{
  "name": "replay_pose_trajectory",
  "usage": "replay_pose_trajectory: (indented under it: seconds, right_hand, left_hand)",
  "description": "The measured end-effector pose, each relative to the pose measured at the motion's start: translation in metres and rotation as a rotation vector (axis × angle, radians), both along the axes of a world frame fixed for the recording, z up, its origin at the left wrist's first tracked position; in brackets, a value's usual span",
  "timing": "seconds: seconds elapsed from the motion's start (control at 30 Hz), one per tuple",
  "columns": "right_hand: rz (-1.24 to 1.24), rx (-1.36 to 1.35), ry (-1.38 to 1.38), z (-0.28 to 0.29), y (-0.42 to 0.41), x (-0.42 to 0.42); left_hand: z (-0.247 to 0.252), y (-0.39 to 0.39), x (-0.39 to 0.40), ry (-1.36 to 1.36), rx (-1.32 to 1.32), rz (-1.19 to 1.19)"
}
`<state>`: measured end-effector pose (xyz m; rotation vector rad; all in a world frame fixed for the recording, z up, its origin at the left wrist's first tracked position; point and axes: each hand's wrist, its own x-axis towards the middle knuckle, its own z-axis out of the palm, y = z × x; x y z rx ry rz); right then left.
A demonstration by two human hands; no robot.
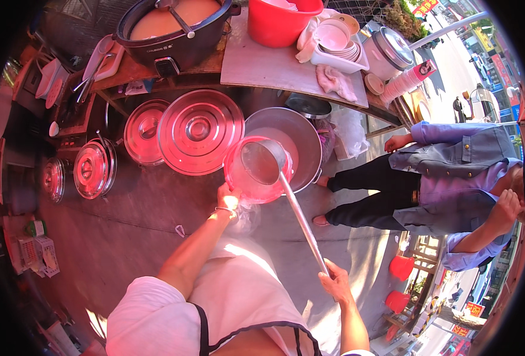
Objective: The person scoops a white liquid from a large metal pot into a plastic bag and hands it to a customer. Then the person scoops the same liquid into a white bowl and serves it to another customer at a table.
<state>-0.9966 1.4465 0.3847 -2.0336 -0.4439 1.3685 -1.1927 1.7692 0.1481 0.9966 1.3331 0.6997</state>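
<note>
My left hand (229,198) grips the near left rim of a red plastic basin (262,196), which seems lined with a clear plastic bag (244,218) hanging below it. My right hand (335,281) is closed around the lower end of a long metal handle belonging to a large ladle (264,163). The ladle's wide bowl lies over the basin's mouth; whether it touches the basin I cannot tell. Just beyond stands a deep metal pot (304,138) with pale liquid inside, partly hidden by the basin. A broad round metal lid (200,133) is to the basin's left.
Smaller lidded pots (144,133) stand leftward. On the bench (262,66) are a black electric cooker (155,55), a red bucket (284,24), a white tray of bowls (342,64), a pink cloth (333,82) and stacked paper cups (405,82). A person (458,178) stands at right.
</note>
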Motion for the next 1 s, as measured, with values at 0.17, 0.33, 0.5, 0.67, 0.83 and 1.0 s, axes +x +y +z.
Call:
replay_pose_trajectory:
  seconds: [0.17, 0.33, 0.5, 0.67, 0.83, 1.0]
  right_hand:
    - [-0.273, -0.025, 0.611, 0.028, 0.010, 0.004]
    - [-0.382, 0.176, 0.868, 0.017, 0.006, -0.003]
    - [-0.486, 0.309, 0.924, -0.019, 0.027, 0.016]
    - [-0.477, 0.042, 0.589, -0.104, 0.090, 0.070]
    - [-0.343, -0.029, 0.496, -0.293, 0.146, 0.120]
    - [-0.282, -0.316, 0.603, -0.447, 0.192, 0.155]
  left_hand:
    - [0.036, 0.026, -0.006, -0.111, -0.038, -0.069]
    - [0.065, 0.062, -0.007, -0.120, 0.041, -0.136]
    - [0.076, 0.099, -0.007, -0.172, -0.067, -0.176]
    - [0.121, 0.138, 0.014, -0.115, -0.074, -0.217]
    - [0.154, 0.186, 0.053, -0.207, -0.022, -0.205]
    - [0.175, 0.234, 0.132, -0.273, 0.014, -0.210]
